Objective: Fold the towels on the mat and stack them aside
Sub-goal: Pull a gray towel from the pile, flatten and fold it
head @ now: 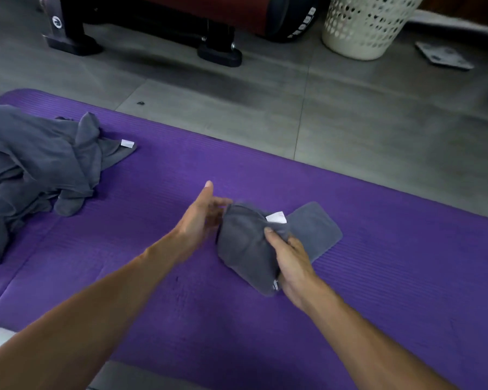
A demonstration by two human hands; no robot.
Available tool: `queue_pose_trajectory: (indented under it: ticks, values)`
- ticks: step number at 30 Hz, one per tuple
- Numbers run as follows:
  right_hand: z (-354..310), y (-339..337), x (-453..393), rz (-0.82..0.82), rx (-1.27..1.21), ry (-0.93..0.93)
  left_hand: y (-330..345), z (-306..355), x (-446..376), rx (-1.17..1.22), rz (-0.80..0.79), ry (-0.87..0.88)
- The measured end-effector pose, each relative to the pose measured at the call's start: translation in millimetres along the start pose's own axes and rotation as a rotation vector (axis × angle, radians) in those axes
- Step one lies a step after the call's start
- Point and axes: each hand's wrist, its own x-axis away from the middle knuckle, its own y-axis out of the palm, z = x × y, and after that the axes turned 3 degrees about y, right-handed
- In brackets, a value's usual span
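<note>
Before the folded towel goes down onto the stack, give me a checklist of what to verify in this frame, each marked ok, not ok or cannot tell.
1. Right hand grips the folded grey towel: ok, its fingers curl round the towel's edge.
2. Left hand supports the towel: cannot tell; its fingers are straight at the towel's left edge, but contact is blurred.
3. Landing spot ready: ok, a flat folded towel lies on the purple mat just behind the held one.
4. Fold neat: cannot tell, the bundle looks rounded and its label sticks out.
5. Work left: not ok, an unfolded grey pile remains at the mat's left end.
</note>
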Motion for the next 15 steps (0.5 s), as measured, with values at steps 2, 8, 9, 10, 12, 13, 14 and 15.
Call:
queue_pose_trajectory:
  ticks: [2, 8, 9, 10, 12, 13, 14, 15]
  values:
    - [-4.5, -16.9, 6.9, -0.019, -0.188, 0.033, 28.1, -7.2, 5.4, 0.117, -0.231, -0.051]
    - [-5.5, -68.2, 5.2, 0.153, -0.383, 0.119, 70.2, -43.9, 18.5, -0.385, -0.474, 0.078]
    - [-5.8, -76.1, 1.0, 0.212, -0.37, 0.107, 69.2, -50.5, 16.4, -0.558, -0.448, 0.122]
    - [-6.0, -83.6, -4.2, 0.256, -0.345, 0.094, 69.5, -54.4, 16.3, -0.688, -0.407, 0.155]
    - [-7.6, -94.5, -14.7, 0.299, -0.231, 0.065, 73.0, -60.6, 16.1, -0.795, -0.337, 0.188]
    - [-8.5, -99.2, -20.0, 0.311, -0.158, 0.04, 78.3, -62.7, 15.8, -0.81, -0.315, 0.195]
    - [-10.2, -102.7, -24.9, 0.328, -0.09, 0.012, 84.6, -63.7, 15.6, -0.836, -0.286, 0.195]
    - [-12.9, -105.8, -29.0, 0.341, -0.032, -0.02, 90.9, -64.0, 14.2, -0.862, -0.251, 0.196]
